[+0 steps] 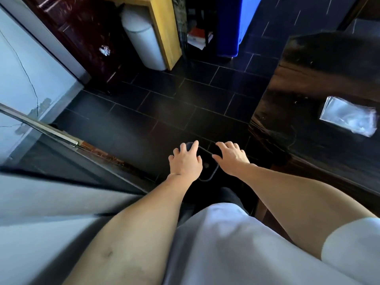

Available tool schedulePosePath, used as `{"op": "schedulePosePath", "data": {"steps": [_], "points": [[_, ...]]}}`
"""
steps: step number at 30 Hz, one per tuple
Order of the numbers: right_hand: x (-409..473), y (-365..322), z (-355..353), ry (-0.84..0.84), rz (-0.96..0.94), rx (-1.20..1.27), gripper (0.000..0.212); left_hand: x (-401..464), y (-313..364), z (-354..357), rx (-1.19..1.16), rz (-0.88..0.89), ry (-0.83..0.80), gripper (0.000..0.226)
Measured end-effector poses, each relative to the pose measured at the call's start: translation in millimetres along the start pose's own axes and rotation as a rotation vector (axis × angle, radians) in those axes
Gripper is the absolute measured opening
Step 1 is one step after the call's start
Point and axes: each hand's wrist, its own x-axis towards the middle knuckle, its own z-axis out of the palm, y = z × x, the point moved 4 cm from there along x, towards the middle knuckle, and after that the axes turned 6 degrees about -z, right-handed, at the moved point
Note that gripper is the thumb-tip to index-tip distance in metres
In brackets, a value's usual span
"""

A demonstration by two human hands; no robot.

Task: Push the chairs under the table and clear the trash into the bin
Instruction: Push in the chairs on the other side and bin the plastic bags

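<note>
A dark chair (207, 171) with a thin grey rim stands low in front of me, hard to make out against the black tiled floor. My left hand (186, 159) and my right hand (230, 157) hover at its top edge, fingers spread and holding nothing. Whether they touch the chair I cannot tell. The glossy dark table (308, 136) is just right of the chair. A clear plastic wrapper (349, 118) lies on the table. A white bin (144, 42) stands at the far side of the floor. A small crumpled shiny scrap (104, 50) sits near it.
A dark wooden cabinet (86, 38) and a yellow wooden panel (164, 31) flank the bin. A blue container (232, 25) stands at the back. A glass door with a metal rail (41, 124) runs along the left. Black floor tiles (164, 103) lie between me and the bin.
</note>
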Motion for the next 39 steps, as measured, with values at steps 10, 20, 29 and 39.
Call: {"op": "schedulePosePath", "data": {"steps": [10, 20, 29, 39], "points": [[65.0, 78.6, -79.2, 0.046, 0.010, 0.000, 0.057, 91.2, 89.5, -1.6, -0.030, 0.029, -0.036, 0.055], [86.2, 240.6, -196.0, 0.223, 0.244, -0.047, 0.056, 182.0, 317.8, -14.7, 0.137, 0.448, -0.022, 0.059], [68.1, 332.5, -226.8, 0.322, 0.609, 0.071, 0.062, 243.3, 436.6, -23.9, 0.266, 0.698, -0.077, 0.061], [92.4, 373.7, -240.0, 0.457, 1.101, 0.249, 0.056, 329.8, 548.3, -24.6, 0.326, 1.143, -0.104, 0.062]]}}
